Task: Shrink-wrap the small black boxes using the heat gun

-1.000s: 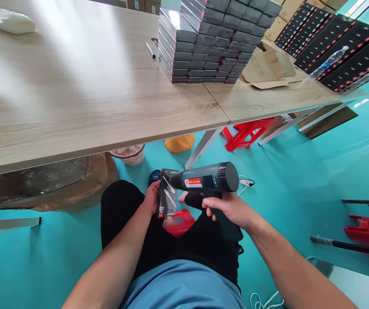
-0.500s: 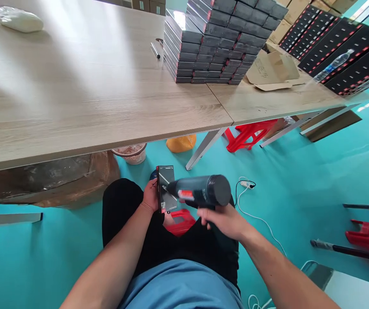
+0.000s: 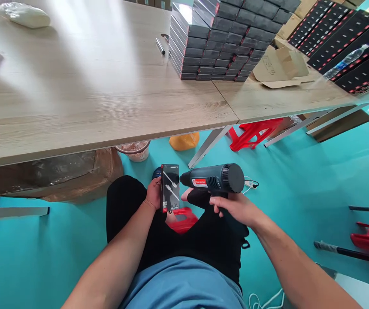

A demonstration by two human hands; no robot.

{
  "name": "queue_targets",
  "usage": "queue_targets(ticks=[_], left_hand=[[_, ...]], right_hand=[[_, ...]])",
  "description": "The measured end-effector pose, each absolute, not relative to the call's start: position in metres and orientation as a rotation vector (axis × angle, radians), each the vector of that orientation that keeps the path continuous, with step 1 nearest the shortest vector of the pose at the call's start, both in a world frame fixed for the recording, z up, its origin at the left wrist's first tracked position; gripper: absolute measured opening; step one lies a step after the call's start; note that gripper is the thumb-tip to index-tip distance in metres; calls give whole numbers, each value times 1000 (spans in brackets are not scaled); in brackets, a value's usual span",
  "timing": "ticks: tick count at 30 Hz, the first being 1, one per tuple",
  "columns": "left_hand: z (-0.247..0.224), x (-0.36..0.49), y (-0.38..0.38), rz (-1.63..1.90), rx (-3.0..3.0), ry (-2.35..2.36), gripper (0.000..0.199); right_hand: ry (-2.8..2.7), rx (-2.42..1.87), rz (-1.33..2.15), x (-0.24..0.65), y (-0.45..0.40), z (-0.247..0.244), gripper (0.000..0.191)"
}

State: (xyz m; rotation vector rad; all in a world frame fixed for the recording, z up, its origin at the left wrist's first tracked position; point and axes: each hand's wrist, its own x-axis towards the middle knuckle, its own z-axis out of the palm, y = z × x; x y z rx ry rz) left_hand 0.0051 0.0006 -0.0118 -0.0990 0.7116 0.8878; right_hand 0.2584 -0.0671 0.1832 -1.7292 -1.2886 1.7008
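Currently, from my remote seat, I see a bucket (image 3: 138, 157) of crumpled, see-through stuff and a wide brown carton (image 3: 109, 171) with clear plastic in it, both under the table (image 3: 91, 107). Above the lap, the left hand (image 3: 153, 194) grips a slim black box (image 3: 170, 189), red-edged, printed with white cables. The right hand (image 3: 231, 205) is wrapped around a heat gun (image 3: 218, 178), nozzle just beside the box. Its handle blends into dark trousers; the table edge partly hides both containers.
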Motion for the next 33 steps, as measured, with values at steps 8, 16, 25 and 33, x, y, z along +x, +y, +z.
queue_targets(ticks=[8, 16, 25, 33], left_hand=[[-6, 8, 2, 904, -107, 708, 43], [-5, 4, 1, 915, -102, 677, 49], [-9, 3, 3, 1035, -51, 613, 56], [-10, 2, 3, 1098, -38, 601, 57]], right_hand=[[-1229, -1771, 1798, 267, -83, 176, 24], [-1194, -1801, 1826, 267, -92, 178, 23], [-1062, -1780, 1816, 255, -116, 166, 25], [-1017, -1698, 1846, 241, -122, 161, 30]])
